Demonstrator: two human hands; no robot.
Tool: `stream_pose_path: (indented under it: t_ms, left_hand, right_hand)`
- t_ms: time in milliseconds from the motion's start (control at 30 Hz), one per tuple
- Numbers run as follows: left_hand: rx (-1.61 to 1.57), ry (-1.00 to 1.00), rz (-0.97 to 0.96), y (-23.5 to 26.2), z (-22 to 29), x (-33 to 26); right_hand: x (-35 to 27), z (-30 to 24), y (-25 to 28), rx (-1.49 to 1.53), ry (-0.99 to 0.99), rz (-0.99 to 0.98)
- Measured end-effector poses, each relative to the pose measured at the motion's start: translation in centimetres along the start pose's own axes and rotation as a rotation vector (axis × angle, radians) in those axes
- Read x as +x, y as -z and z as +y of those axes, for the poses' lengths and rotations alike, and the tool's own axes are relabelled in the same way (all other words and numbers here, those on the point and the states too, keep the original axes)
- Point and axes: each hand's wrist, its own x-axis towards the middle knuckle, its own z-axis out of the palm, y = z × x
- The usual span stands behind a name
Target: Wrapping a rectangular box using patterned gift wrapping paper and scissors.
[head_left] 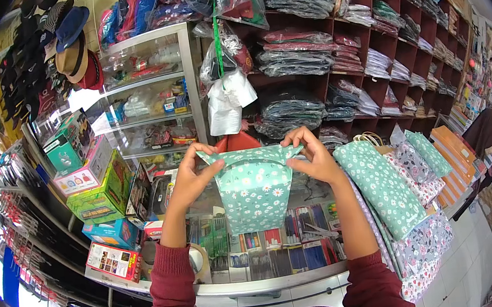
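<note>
Above the glass counter I hold up a green, daisy-patterned paper bag (pixel 256 198) by its upper edge, wide at the top and narrower below. My left hand (pixel 196 173) pinches its upper left corner between thumb and fingers. At the opposite corner, my right hand (pixel 315 160) grips it the same way. A curved slit or fold runs just below the top edge. Beneath it lie scissors (pixel 323 232) on the glass, and a roll of tape (pixel 197 261) sits near my left forearm.
Rolls of floral wrapping paper (pixel 379 189) lie on the counter to the right. Boxed goods (pixel 100 190) are stacked at left. Pens show through the glass counter (pixel 256 286). Shelves of bagged clothes (pixel 295 55) stand behind, white plastic bags (pixel 230 103) hanging before them. Another person (pixel 489 136) is at far right.
</note>
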Motion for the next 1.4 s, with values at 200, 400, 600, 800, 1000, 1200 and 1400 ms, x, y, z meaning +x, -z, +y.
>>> stream_pose_path:
  t_ms: [200,400,600,800,1000,1200,1400]
  left_hand:
    - [0.001,-0.075,0.056,-0.7,1.2,0.8]
    - [0.388,-0.196,0.432,-1.2,1.8,3.7]
    - [0.452,-0.398,0.369,-1.5,2.3,3.4]
    - [0.646,-0.308,0.198,-1.8,3.8,2.6]
    - [0.279,-0.099,0.123,-1.7,3.6,2.8]
    - [-0.103,-0.482,0.157,-3.3,-1.2,1.1]
    - [0.321,-0.642,-0.057,-4.8,-0.6,-1.6]
  right_hand:
    - [1.3,-1.5,0.0,-0.342,0.000,0.119]
    - [3.4,-2.9,-1.4,-0.508,-0.017,0.480]
    - [3.6,-5.5,-5.0,-0.653,0.265,-0.226]
    - [5.2,-3.9,-5.6,-0.944,0.067,-0.315]
    - [7.1,-6.0,-4.1,-0.405,-0.052,-0.502]
    - [5.5,-7.5,-3.8,-0.467,0.241,-0.413]
    - [1.5,-8.6,-4.6,-0.568,0.330,-0.347]
